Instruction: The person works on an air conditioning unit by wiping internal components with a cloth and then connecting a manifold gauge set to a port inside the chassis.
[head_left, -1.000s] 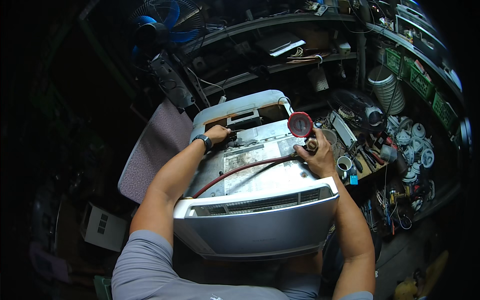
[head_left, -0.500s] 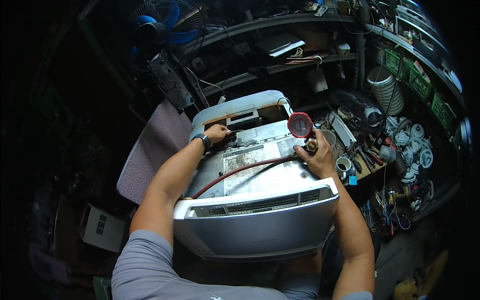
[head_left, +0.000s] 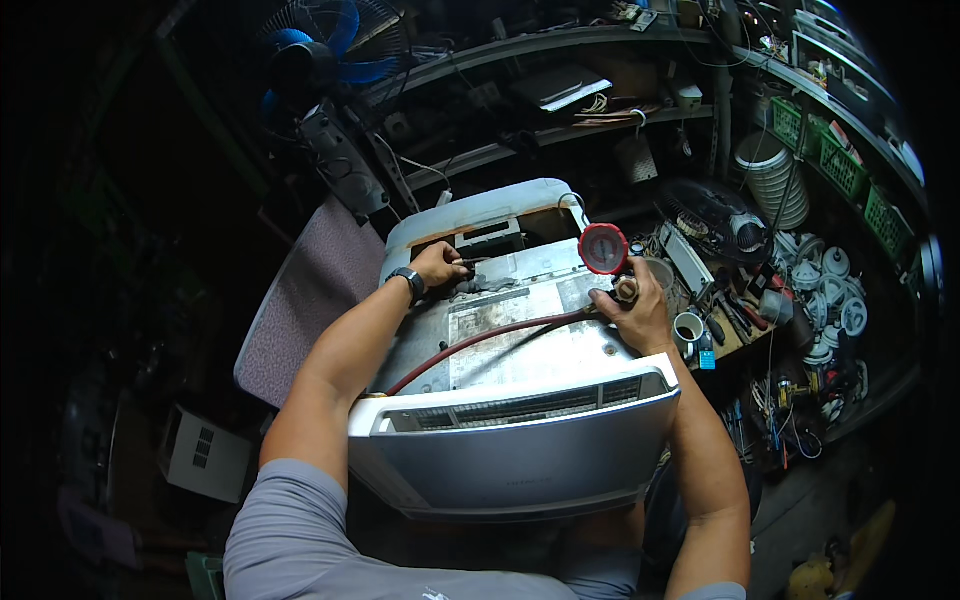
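A boxy appliance like an air conditioner (head_left: pixel 510 465), with a white front panel and a louvred grille, sits in front of me. My right hand (head_left: pixel 642 315) is closed around the brass fitting (head_left: pixel 626 289) of a round red-rimmed pressure gauge (head_left: pixel 603 248), above the unit's right side. From there a dark red hose (head_left: pixel 480 336) curves across the metal top to the near left corner. My left hand (head_left: pixel 438 265), wearing a watch, has its fingers pinched together beside the opening at the far left; what they grip is too small to make out. Grey lumpy material (head_left: pixel 486 284) lies next to it.
A pink padded board (head_left: pixel 305 300) leans at the left, with a blue-bladed fan (head_left: pixel 325 45) beyond. On the right are a mug (head_left: pixel 687 330), a black fan (head_left: pixel 715 220), hand tools and several white round parts (head_left: pixel 832 300). Shelves run along the back.
The left fingers have shifted slightly at the same spot. The right hand keeps its hold on the gauge fitting, and the whole view has moved only a little.
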